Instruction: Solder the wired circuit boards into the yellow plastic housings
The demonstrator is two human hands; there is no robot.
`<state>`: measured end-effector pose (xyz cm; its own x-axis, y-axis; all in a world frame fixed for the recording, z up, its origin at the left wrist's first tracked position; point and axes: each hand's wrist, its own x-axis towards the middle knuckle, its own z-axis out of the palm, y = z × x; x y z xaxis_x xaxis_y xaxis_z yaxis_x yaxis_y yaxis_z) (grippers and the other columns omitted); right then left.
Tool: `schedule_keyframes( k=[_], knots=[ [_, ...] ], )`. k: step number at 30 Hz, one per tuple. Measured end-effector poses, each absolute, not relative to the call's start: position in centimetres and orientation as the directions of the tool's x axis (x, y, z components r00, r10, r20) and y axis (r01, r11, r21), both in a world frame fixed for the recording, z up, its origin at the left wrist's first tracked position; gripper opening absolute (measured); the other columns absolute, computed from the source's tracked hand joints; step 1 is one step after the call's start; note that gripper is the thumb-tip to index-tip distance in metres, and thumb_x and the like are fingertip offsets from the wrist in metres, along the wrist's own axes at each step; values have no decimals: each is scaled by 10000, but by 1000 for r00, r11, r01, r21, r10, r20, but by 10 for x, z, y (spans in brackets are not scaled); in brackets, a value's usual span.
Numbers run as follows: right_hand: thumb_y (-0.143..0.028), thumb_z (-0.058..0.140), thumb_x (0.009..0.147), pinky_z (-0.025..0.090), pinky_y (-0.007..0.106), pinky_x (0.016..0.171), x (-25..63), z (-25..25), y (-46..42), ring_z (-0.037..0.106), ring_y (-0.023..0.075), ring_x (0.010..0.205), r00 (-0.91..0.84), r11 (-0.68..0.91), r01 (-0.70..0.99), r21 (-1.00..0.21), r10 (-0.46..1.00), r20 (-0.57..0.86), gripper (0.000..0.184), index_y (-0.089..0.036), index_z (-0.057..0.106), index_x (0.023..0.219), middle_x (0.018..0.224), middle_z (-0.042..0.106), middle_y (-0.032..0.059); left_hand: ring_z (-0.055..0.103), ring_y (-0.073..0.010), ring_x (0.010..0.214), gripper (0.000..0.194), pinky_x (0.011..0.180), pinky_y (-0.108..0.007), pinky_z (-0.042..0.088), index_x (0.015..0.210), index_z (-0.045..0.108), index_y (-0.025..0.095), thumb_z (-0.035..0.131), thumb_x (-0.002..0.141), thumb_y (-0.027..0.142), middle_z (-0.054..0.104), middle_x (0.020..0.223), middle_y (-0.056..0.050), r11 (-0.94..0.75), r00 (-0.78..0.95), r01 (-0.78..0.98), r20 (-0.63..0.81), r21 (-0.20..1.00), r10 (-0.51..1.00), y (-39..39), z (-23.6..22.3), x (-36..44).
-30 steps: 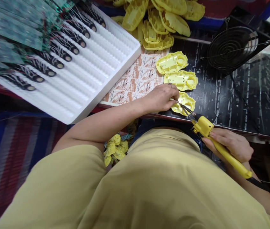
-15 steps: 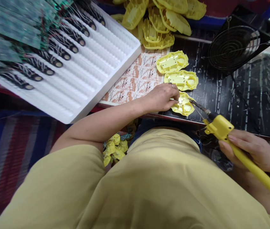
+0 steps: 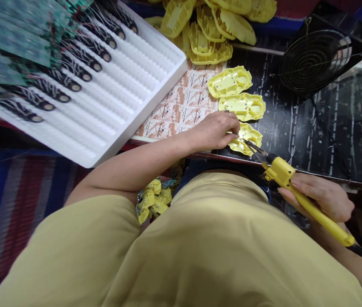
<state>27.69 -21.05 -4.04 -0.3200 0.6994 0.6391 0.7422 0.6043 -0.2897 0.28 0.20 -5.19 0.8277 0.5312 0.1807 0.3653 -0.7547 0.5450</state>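
Observation:
My right hand is closed around the yellow handle of a soldering iron. The iron's dark tip, with a thin solder feed beside it, reaches into the nearest yellow plastic shell at the table's front edge. On that shell's left end lies my left hand, its fingers bent and pinched together; whether they grip the shell or a small part is hidden. Two similar open shells, a middle one and a farther one, lie in a column just beyond.
A white foam tray at the left carries green circuit boards with wired black round parts. More yellow shells are heaped at the back. A black fan stands back right. Below the table edge are more yellow pieces.
My right hand has moved left with the soldering iron, bringing its tip from the shell's right edge to its middle. My left hand stays on the same shell.

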Motion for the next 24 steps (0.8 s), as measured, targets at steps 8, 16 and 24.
schedule_keyframes(
  k=[8, 16, 24],
  knots=[
    [-141, 910, 882, 694, 257, 801, 276, -33, -208, 823, 172, 855, -402, 618, 736, -276, 727, 556, 293, -215, 714, 1086, 988, 836, 15, 766, -233, 1044, 156, 1000, -384, 577, 915, 759, 203, 620, 927, 134, 830, 1076, -50, -763, 834, 379, 163, 524, 526, 2, -52, 3],
    [-254, 769, 1025, 654, 227, 751, 288, -39, -214, 800, 148, 792, -285, 515, 815, -265, 755, 591, 74, -242, 697, 1012, 936, 818, 11, 764, -233, 1047, 160, 1005, -390, 575, 925, 775, 206, 626, 926, 146, 830, 1085, -48, -756, 835, 393, 141, 524, 532, 2, -50, 3],
    [-351, 843, 973, 664, 258, 687, 282, -41, -207, 786, 179, 697, -256, 462, 873, -160, 711, 655, 259, -221, 722, 1161, 870, 815, 11, 777, -231, 1050, 157, 996, -377, 585, 938, 800, 205, 654, 941, 148, 845, 1107, -50, -762, 842, 362, 163, 537, 515, 4, -51, 1]
  ],
)
